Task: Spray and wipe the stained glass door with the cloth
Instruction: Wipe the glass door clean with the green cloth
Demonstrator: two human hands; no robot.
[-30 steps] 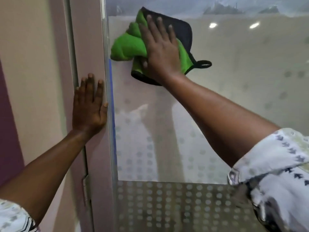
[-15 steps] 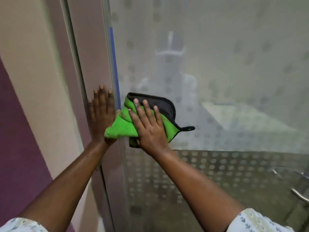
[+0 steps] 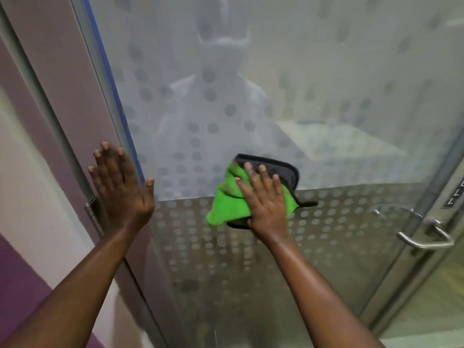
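Note:
A frosted glass door with a dot pattern fills the view. My right hand presses a green cloth with black edging flat against the glass, at the line where the frosted band meets the dotted lower band. My left hand lies flat and spread on the door's left frame, its thumb reaching onto the glass edge. No spray bottle is in view.
A metal lever handle sits at the door's right edge. A hinge is on the pinkish frame beside my left hand. A cream and purple wall runs along the left.
My right hand has slid the cloth down from the top of the glass and then rightward away from the left edge. My left hand stayed on the frame.

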